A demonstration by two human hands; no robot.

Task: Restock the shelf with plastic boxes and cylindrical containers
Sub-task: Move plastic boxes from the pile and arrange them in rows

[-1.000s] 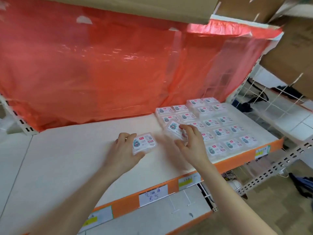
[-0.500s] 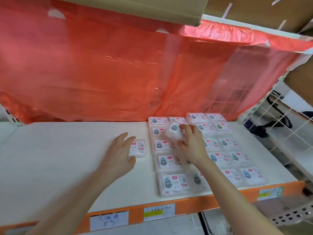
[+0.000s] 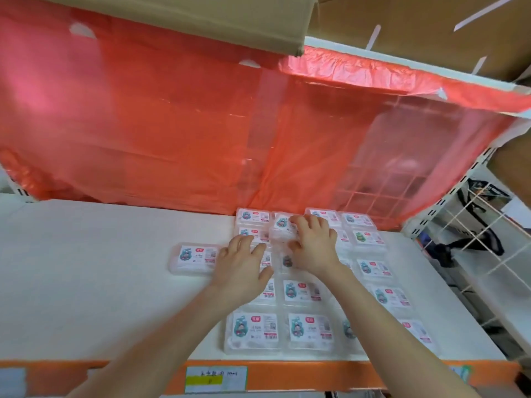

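Note:
Several clear plastic boxes with cartoon labels lie in rows on the white shelf (image 3: 86, 282), toward its right half. My right hand (image 3: 311, 245) grips one tilted box (image 3: 283, 225) over the back rows, near the red sheet. A single box (image 3: 195, 258) lies alone to the left of the rows. Just right of that box, my left hand (image 3: 241, 265) rests with fingers spread over the row boxes and holds nothing. The front-row boxes (image 3: 254, 330) sit near the shelf's orange edge. No cylindrical containers are in view.
A red plastic sheet (image 3: 172, 124) hangs behind the shelf. Cardboard (image 3: 201, 18) overhangs from above. The orange front rail (image 3: 287, 374) carries price labels. A white wire grid (image 3: 474, 254) and another shelf stand to the right.
My left hand has let go of the lone box and moved right, off it. My right hand has carried its box farther back over the rows. The camera has shifted closer.

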